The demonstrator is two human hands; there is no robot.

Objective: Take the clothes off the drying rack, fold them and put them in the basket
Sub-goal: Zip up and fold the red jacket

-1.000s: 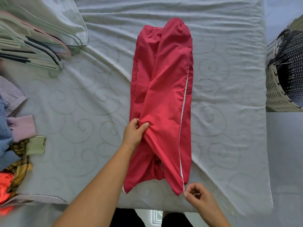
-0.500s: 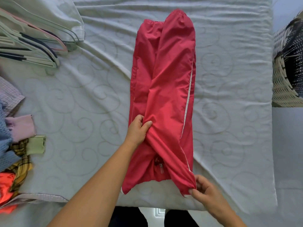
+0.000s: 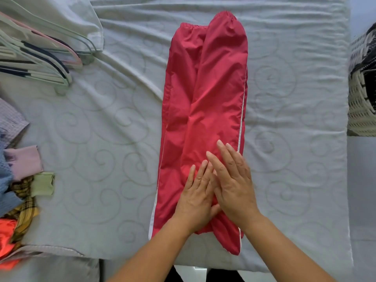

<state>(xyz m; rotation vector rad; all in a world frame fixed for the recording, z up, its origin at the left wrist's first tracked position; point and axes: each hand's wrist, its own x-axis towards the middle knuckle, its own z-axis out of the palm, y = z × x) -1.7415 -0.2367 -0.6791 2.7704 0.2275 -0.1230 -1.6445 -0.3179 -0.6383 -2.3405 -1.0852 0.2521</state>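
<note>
Trousers (image 3: 205,98), red nylon w/ white side piping, lie folded lengthwise mid-bed on pale grey swirl-quilted cover (image 3: 101,159). Left hand (image 3: 196,197) & right hand (image 3: 234,184) press flat on the near end, fingers straight, gripping nothing. Woven basket (image 3: 362,88) at right edge; plastic hangers (image 3: 40,58) top left; clothes heap (image 3: 16,180) at left.

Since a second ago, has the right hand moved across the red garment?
Yes. The right hand left the hem corner by the near edge of the bed and now lies flat on the red garment, farther up, beside the left hand.
</note>
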